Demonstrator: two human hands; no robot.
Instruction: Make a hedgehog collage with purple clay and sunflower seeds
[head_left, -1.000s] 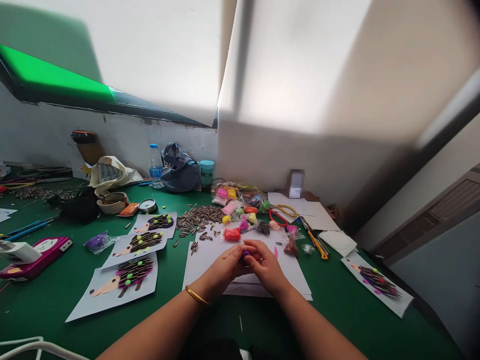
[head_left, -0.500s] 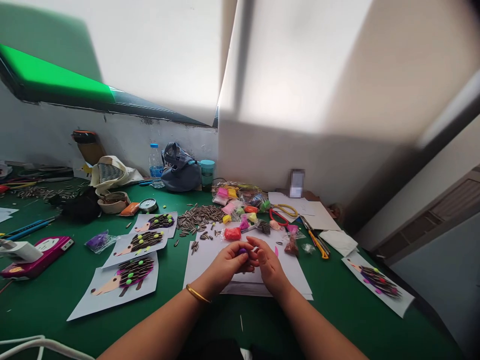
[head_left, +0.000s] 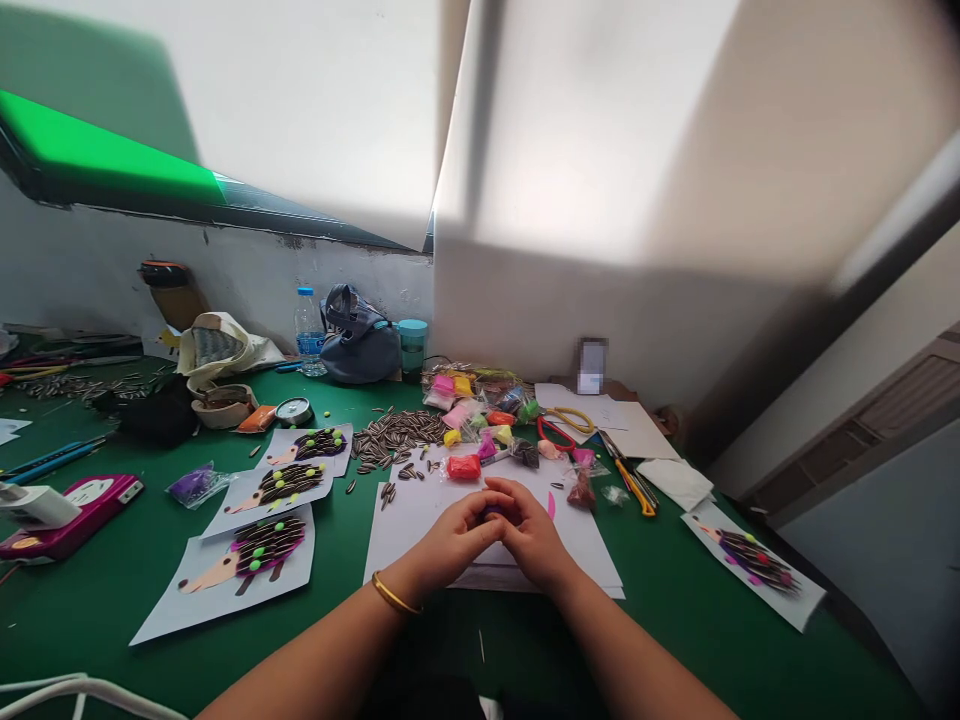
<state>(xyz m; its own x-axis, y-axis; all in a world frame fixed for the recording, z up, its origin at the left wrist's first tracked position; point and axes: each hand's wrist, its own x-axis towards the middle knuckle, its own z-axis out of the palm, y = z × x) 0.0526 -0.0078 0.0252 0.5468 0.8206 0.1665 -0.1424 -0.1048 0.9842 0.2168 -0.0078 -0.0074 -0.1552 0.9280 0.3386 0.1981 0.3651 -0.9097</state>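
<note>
A lump of purple modelling clay [head_left: 493, 511] lies between my two hands, mostly hidden by the fingers. My left hand [head_left: 454, 540] is curled around its left side, and a gold bangle sits on that wrist. My right hand [head_left: 534, 538] closes over it from the right, fingers touching the left ones. Both hands are above a stack of white paper [head_left: 397, 540]. A thin pink piece [head_left: 551, 505] shows on the paper, right of my hands. Just beyond them is a packet of red clay [head_left: 463, 467].
A heap of striped sunflower seeds [head_left: 397, 432] and several clay packets lie behind the paper. Hedgehog pictures [head_left: 217, 585] lie at left, another hedgehog picture [head_left: 757, 575] at right. Scissors [head_left: 556, 435] and a yellow-handled cutter [head_left: 637, 490] are right. A water bottle [head_left: 308, 335] stands at back.
My right hand has moved in against the left, and the fingers have closed together over the purple clay, covering more of it. The view has shifted very slightly.
</note>
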